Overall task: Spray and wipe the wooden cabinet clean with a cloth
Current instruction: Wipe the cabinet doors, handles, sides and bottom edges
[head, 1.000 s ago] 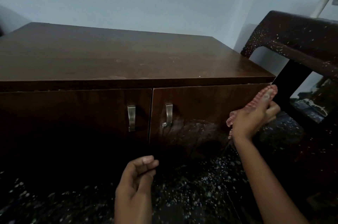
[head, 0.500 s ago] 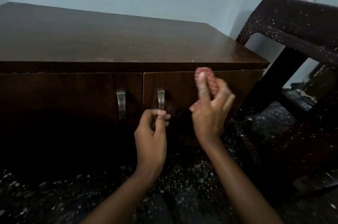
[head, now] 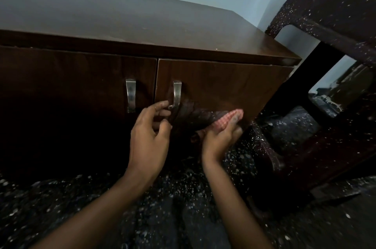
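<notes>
My right hand (head: pixel 219 137) lies with fingers stretched out, pressing the red checked cloth (head: pixel 232 119) flat against the right door (head: pixel 223 86) of the wooden cabinet (head: pixel 122 25), low down near the door's lower right corner. A dark damp streak (head: pixel 193 115) runs across the door from the cloth to the metal handle (head: pixel 177 94). My left hand (head: pixel 150 139) is curled at that handle's lower end, forefinger touching it; I cannot tell whether it truly grips. A dark speckled chair (head: pixel 329 12) stands just beside the cabinet's right end.
</notes>
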